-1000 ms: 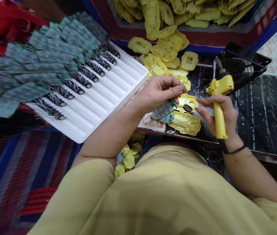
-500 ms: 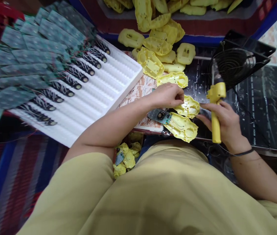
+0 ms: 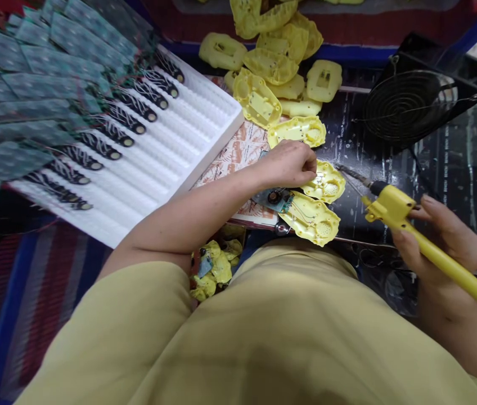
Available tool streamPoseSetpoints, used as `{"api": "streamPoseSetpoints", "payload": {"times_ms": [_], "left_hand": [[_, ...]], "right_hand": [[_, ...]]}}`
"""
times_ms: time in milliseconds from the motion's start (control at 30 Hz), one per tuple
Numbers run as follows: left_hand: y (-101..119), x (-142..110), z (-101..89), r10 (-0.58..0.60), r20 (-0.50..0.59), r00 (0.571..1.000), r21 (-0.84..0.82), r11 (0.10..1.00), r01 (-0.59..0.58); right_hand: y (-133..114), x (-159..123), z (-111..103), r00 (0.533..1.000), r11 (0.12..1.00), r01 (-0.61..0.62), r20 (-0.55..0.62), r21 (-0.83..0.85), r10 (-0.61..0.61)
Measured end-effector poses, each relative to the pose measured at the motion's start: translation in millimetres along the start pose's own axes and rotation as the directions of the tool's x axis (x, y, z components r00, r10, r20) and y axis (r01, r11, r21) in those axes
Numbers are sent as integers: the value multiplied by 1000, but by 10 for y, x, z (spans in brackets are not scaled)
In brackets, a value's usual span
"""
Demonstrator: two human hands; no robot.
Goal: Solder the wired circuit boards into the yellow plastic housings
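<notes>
My right hand [image 3: 441, 242] grips a yellow soldering gun [image 3: 394, 208], whose dark tip points left and sits close to the right edge of a yellow plastic shell [image 3: 331, 183]. Over that shell's left part is my left hand [image 3: 291, 163], thumb and fingers pinched together; what they hold is hidden. Just below lies a second open yellow shell [image 3: 312, 219] with thin wires in it. A green circuit board [image 3: 266, 198] with a round black part [image 3: 274, 197] rests at its left, partly under my left forearm. A third shell [image 3: 297, 130] lies beyond my left hand.
At left, a white foam tray [image 3: 205, 140] carries rows of wired black parts and many green boards [image 3: 61, 84]. More yellow shells [image 3: 270, 64] are heaped at the back before a blue-edged bin [image 3: 348, 53]. A black fan [image 3: 411, 107] stands at the back right.
The soldering gun has swung from upright to slanting, its tip now down near the shell's right edge. My right hand has moved right and turned. My left hand stays pinched in place.
</notes>
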State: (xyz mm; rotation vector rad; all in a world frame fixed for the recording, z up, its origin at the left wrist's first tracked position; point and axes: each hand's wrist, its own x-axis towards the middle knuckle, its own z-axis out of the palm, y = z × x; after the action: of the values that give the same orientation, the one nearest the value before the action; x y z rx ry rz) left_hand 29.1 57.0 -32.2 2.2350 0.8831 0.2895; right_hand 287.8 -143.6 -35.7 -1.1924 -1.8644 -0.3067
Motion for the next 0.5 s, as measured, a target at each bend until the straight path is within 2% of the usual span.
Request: {"api": "streamPoseSetpoints", "payload": {"times_ms": [133,233,400,500], "left_hand": [[-13,5,-3,24,17,1000,42,999,-25],[-32,7,-3,0,21,1000,48,999,-1],[-46,15,3,8,18,1000,23,1000,-9],[-33,21,0,3,23,1000,25,1000,-3]], "right_hand": [[-34,-83,79,992,977,-119,52,174,112],[-13,-68,132,997,961,-70,47,269,60],[61,30,163,996,962,-51,80,268,30],[113,29,115,976,973,-122,203,194,82]]}}
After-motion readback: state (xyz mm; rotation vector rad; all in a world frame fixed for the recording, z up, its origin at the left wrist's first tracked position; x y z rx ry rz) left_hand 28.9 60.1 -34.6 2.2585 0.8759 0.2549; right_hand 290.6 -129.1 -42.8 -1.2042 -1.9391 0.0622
